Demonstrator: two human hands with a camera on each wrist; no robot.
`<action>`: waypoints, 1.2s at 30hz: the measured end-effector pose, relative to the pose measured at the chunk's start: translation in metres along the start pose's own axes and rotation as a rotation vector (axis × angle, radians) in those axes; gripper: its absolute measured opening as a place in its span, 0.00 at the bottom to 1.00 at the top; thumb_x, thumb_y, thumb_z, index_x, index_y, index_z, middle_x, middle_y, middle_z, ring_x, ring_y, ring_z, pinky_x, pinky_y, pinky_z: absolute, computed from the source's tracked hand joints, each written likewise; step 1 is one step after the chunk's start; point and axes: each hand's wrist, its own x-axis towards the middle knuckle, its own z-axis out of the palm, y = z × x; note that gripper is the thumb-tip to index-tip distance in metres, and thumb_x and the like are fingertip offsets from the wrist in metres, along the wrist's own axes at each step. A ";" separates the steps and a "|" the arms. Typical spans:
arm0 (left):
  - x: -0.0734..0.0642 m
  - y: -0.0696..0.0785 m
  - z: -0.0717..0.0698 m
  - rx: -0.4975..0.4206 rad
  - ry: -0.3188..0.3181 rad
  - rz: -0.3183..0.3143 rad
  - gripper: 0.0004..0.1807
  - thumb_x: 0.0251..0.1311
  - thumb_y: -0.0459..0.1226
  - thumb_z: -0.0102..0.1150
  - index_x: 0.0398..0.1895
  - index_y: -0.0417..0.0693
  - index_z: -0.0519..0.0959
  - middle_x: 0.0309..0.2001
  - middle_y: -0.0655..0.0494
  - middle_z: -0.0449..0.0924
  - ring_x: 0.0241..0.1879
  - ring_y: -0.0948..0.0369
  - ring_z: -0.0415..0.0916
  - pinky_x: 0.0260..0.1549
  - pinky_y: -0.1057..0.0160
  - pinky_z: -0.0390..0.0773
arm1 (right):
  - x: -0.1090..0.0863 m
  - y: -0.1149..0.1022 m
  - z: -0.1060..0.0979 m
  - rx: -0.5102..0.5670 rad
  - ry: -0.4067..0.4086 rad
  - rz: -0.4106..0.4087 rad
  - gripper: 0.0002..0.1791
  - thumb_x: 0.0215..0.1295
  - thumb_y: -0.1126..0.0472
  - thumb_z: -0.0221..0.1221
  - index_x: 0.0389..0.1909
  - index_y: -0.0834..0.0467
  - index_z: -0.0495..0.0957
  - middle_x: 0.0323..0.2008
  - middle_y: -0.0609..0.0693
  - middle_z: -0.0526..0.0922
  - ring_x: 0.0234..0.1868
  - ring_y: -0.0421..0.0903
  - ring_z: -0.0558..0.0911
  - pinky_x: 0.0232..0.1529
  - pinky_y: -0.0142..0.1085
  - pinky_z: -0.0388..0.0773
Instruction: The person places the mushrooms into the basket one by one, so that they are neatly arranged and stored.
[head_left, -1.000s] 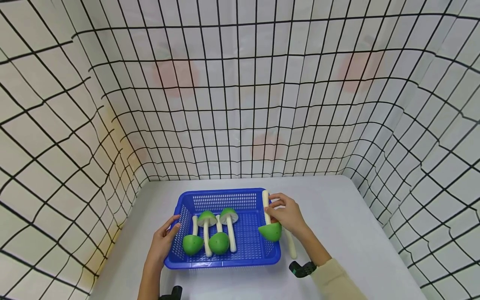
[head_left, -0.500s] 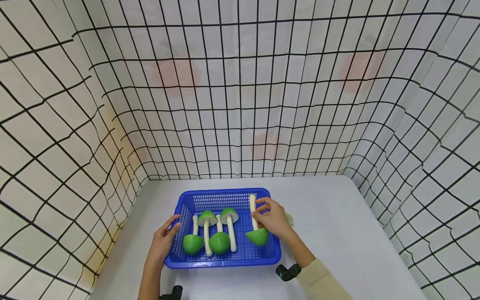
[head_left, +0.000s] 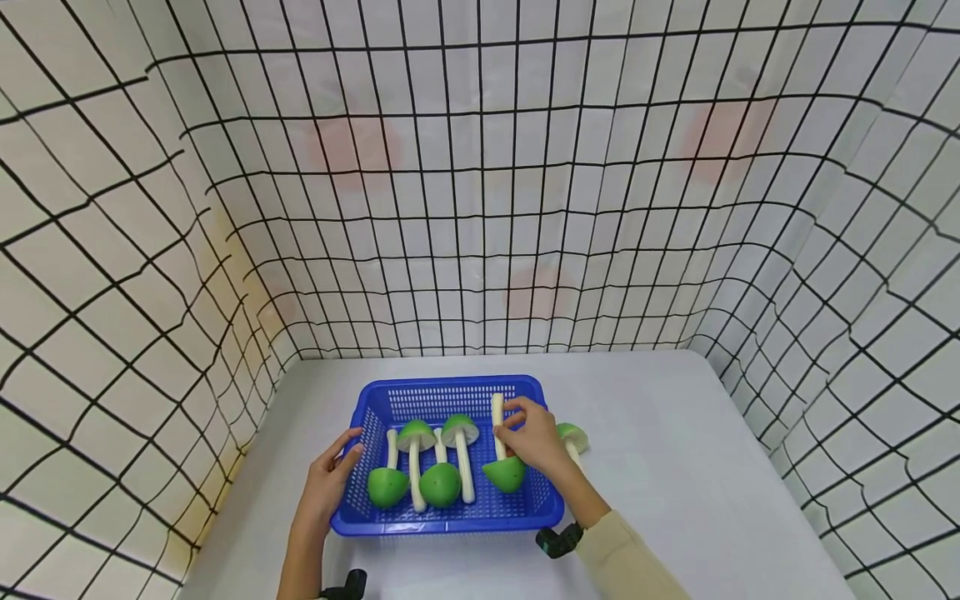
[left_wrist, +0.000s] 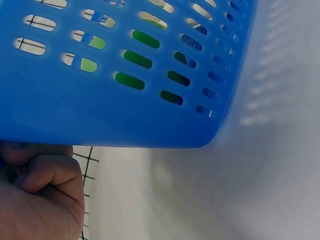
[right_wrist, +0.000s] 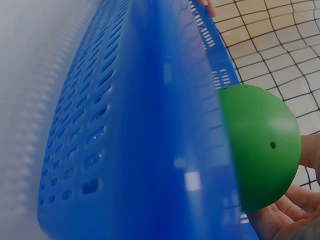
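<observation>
In the head view a blue plastic basket (head_left: pixel 450 527) sits on the white table, with several green-capped toy mushrooms lined up in its left and middle part. My left hand (head_left: pixel 322 483) grips the basket's left rim; the left wrist view shows its bent fingers (left_wrist: pixel 50 172) right at the rim. Over the right part of the basket, my right hand (head_left: pixel 534 435) pinches the white stem of another toy mushroom (head_left: pixel 505 474), cap toward me and stem pointing away. Its round green cap (right_wrist: pixel 260 147) shows beside the basket wall in the right wrist view.
One more toy mushroom (head_left: pixel 573 435) lies on the table right of the basket, partly hidden by the right forearm. Black grid netting (head_left: pixel 480 208) over white cloth encloses the table (head_left: pixel 675 467) at the back and sides. Dark wrist cameras sit on both wrists.
My right hand has carried the toy mushroom left, from the basket's right rim to over its right part. The mushroom outside has come into fuller view. My left hand stays at the rim.
</observation>
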 end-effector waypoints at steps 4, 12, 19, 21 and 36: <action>0.000 0.000 -0.001 0.000 0.002 0.002 0.29 0.64 0.61 0.52 0.67 0.68 0.68 0.75 0.45 0.56 0.72 0.39 0.57 0.64 0.36 0.59 | 0.003 -0.001 0.005 -0.015 -0.020 0.003 0.23 0.58 0.60 0.66 0.55 0.57 0.74 0.36 0.54 0.84 0.18 0.43 0.83 0.20 0.37 0.81; 0.000 -0.001 0.000 0.004 0.012 0.000 0.28 0.65 0.60 0.51 0.67 0.68 0.68 0.75 0.46 0.56 0.72 0.40 0.57 0.64 0.35 0.58 | 0.008 0.002 0.015 -0.059 -0.039 -0.015 0.23 0.58 0.62 0.66 0.54 0.60 0.73 0.36 0.55 0.83 0.18 0.43 0.82 0.19 0.36 0.80; -0.001 0.000 0.000 0.007 0.018 0.007 0.28 0.65 0.60 0.51 0.67 0.69 0.68 0.75 0.47 0.55 0.73 0.40 0.55 0.65 0.34 0.56 | 0.011 0.007 0.024 -0.017 -0.097 0.024 0.23 0.58 0.64 0.66 0.53 0.63 0.72 0.34 0.56 0.83 0.19 0.44 0.83 0.20 0.36 0.81; -0.001 0.000 0.000 0.008 0.022 0.014 0.28 0.65 0.59 0.52 0.67 0.69 0.68 0.76 0.47 0.55 0.73 0.39 0.53 0.65 0.34 0.56 | 0.011 0.009 0.027 -0.018 -0.110 0.029 0.23 0.58 0.63 0.66 0.53 0.64 0.73 0.34 0.55 0.83 0.19 0.45 0.83 0.20 0.36 0.81; -0.001 0.001 0.000 -0.003 0.022 0.007 0.28 0.64 0.60 0.53 0.67 0.71 0.68 0.74 0.47 0.58 0.71 0.42 0.60 0.64 0.35 0.59 | 0.010 0.016 0.035 -0.011 -0.196 0.109 0.23 0.59 0.64 0.65 0.53 0.67 0.71 0.32 0.56 0.83 0.23 0.48 0.84 0.22 0.37 0.81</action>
